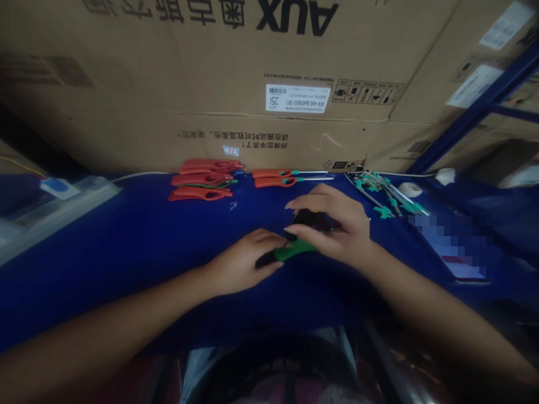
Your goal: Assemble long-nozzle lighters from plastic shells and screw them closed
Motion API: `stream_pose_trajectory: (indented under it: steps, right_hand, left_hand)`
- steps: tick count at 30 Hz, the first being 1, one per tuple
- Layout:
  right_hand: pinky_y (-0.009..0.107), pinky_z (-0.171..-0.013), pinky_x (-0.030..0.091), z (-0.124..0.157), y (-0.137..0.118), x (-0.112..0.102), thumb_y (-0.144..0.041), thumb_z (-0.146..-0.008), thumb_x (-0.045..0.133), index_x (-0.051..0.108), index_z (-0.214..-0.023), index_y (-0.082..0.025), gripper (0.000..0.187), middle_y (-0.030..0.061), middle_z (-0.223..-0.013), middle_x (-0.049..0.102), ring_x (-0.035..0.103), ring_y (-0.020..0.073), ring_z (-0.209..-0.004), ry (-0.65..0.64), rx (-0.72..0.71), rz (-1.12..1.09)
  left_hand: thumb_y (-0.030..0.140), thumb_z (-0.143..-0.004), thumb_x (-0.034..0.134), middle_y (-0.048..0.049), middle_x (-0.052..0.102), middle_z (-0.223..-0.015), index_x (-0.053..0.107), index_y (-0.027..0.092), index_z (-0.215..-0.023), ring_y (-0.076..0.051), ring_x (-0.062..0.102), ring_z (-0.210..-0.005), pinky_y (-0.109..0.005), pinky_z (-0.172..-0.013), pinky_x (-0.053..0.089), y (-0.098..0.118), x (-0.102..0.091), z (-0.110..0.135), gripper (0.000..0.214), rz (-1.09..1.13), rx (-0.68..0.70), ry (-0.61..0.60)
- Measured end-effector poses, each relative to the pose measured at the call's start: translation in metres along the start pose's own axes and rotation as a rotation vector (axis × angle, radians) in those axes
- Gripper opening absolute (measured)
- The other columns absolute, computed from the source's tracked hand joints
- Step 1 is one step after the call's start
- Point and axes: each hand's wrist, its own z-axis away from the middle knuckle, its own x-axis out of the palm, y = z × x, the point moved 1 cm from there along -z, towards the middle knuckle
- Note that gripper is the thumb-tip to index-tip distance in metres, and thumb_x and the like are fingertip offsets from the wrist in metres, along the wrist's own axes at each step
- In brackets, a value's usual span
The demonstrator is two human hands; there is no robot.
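Note:
My left hand [246,259] and my right hand [332,224] meet over the blue table [126,241], both closed on one green and black lighter body [290,251]. The left fingers pinch its near, dark end. The right fingers curl over its far end and a black part [306,216]. Behind them lie several orange lighter shells [202,179] in a stack and two orange lighters with metal tubes [290,177].
A pile of metal tubes with green fittings [387,196] lies at the right, with a white roll [410,189] beyond it. A large cardboard box [252,84] walls the table's far edge. A clear tray [59,196] sits at the left.

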Motion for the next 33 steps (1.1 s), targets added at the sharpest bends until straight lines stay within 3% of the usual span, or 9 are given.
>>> stream_pose_trajectory:
  steps: [5,11,16,18,22,24,27,29,33]
  right_hand:
    - [0.025,-0.063,0.058,0.002,0.0028,0.0022,-0.022,-0.104,0.042,0.048,-0.146,-0.022,0.042,0.008,-0.11,0.07,0.066,0.0116,-0.073,-0.162,0.193,-0.192]
    - [0.032,-0.074,0.057,0.0018,0.0053,0.0005,-0.026,-0.088,0.073,0.068,-0.118,-0.019,0.03,0.0069,-0.095,0.072,0.065,0.0184,-0.083,-0.01,-0.022,0.009]
    - [0.024,-0.059,0.056,0.0029,0.005,0.003,-0.022,-0.105,0.042,0.048,-0.146,-0.024,0.042,0.0082,-0.121,0.067,0.063,0.0079,-0.063,-0.178,0.225,-0.273]
    - [0.021,-0.054,0.053,0.0027,0.0063,0.0036,-0.024,-0.101,0.052,0.057,-0.137,-0.022,0.036,0.0067,-0.111,0.07,0.063,0.0089,-0.065,-0.144,0.229,-0.305]
    - [0.031,-0.072,0.057,0.0023,0.008,0.0011,-0.025,-0.085,0.077,0.072,-0.111,-0.02,0.027,0.0068,-0.096,0.073,0.066,0.0187,-0.084,0.074,0.011,-0.032]
    - [0.031,-0.073,0.058,0.0027,0.0078,0.0012,-0.025,-0.095,0.064,0.068,-0.122,-0.021,0.028,0.0085,-0.111,0.072,0.066,0.0161,-0.08,0.029,0.058,-0.063]
    - [0.022,-0.054,0.053,0.0032,0.0072,0.0031,-0.023,-0.105,0.041,0.056,-0.137,-0.024,0.036,0.0076,-0.119,0.069,0.06,0.0068,-0.058,-0.125,0.254,-0.327]
    - [0.021,-0.051,0.051,0.0024,0.0071,0.0033,-0.024,-0.103,0.049,0.061,-0.13,-0.022,0.03,0.006,-0.108,0.07,0.059,0.0071,-0.057,-0.112,0.258,-0.375]
    - [0.027,-0.064,0.055,0.0012,0.0067,0.0016,-0.024,-0.086,0.075,0.071,-0.11,-0.019,0.024,0.0056,-0.092,0.071,0.063,0.0156,-0.075,0.035,0.059,-0.104]
  left_hand:
    - [0.02,-0.094,0.063,-0.0076,0.069,-0.115,0.064,0.02,-0.123,-0.022,0.062,-0.112,-0.041,-0.102,0.051,-0.0004,-0.0002,-0.0002,0.03,0.014,0.002,0.011]
    - [0.02,-0.093,0.063,-0.0087,0.067,-0.125,0.061,0.021,-0.128,-0.024,0.06,-0.118,-0.044,-0.106,0.048,-0.0012,0.0008,0.0005,0.035,0.008,0.008,0.01]
    - [0.02,-0.094,0.063,-0.0073,0.069,-0.115,0.063,0.02,-0.123,-0.022,0.061,-0.111,-0.04,-0.102,0.05,-0.0023,0.0015,0.0003,0.029,0.007,0.01,0.021]
    - [0.021,-0.094,0.063,-0.0071,0.069,-0.117,0.063,0.02,-0.124,-0.021,0.061,-0.113,-0.04,-0.104,0.049,-0.0025,0.0018,0.0004,0.03,0.007,0.007,0.012]
    - [0.021,-0.094,0.062,-0.0072,0.068,-0.124,0.061,0.021,-0.128,-0.022,0.059,-0.118,-0.042,-0.108,0.047,-0.0019,0.002,0.0005,0.033,0.006,0.01,0.01]
    - [0.021,-0.094,0.062,-0.007,0.068,-0.12,0.062,0.021,-0.125,-0.022,0.06,-0.115,-0.041,-0.106,0.048,-0.0015,0.002,0.0003,0.03,0.009,0.012,0.021]
    - [0.021,-0.094,0.063,-0.0066,0.069,-0.114,0.064,0.021,-0.121,-0.021,0.062,-0.111,-0.04,-0.103,0.05,-0.0015,0.0021,0.0001,0.027,0.018,0.002,0.023]
    - [0.021,-0.094,0.063,-0.0071,0.069,-0.117,0.063,0.022,-0.122,-0.022,0.061,-0.114,-0.041,-0.104,0.049,-0.0015,0.0019,0.0002,0.029,0.017,-0.002,0.021]
    - [0.02,-0.095,0.061,-0.0078,0.067,-0.125,0.061,0.022,-0.126,-0.023,0.059,-0.119,-0.043,-0.108,0.047,0.0,0.0008,0.0002,0.032,0.012,0.003,-0.002]
